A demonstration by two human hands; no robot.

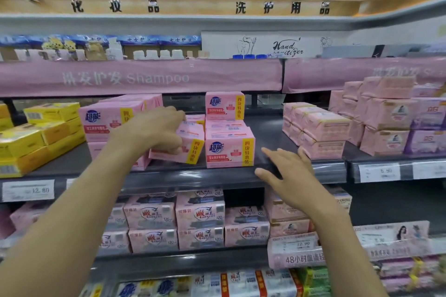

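I face a shop shelf [277,132] stocked with pink soap multipacks. My left hand [156,130] grips a tilted pink pack [188,144] from above, fingers curled over its left end, and the pack leans against a lower pack. To its right stands an upright pink pack [229,147] with more stacked behind and one pack [224,105] on top. My right hand [287,176] hovers at the shelf's front edge, fingers spread, holding nothing. A larger pink pack [106,120] sits behind my left forearm.
Yellow soap packs [36,137] are stacked at the left. Pale pink wrapped packs [321,128] and purple ones [427,125] fill the right. A pink "Shampoo" banner [144,77] hangs above. The lower shelf holds more pink packs [200,217]. Price tags [29,190] line the shelf edges.
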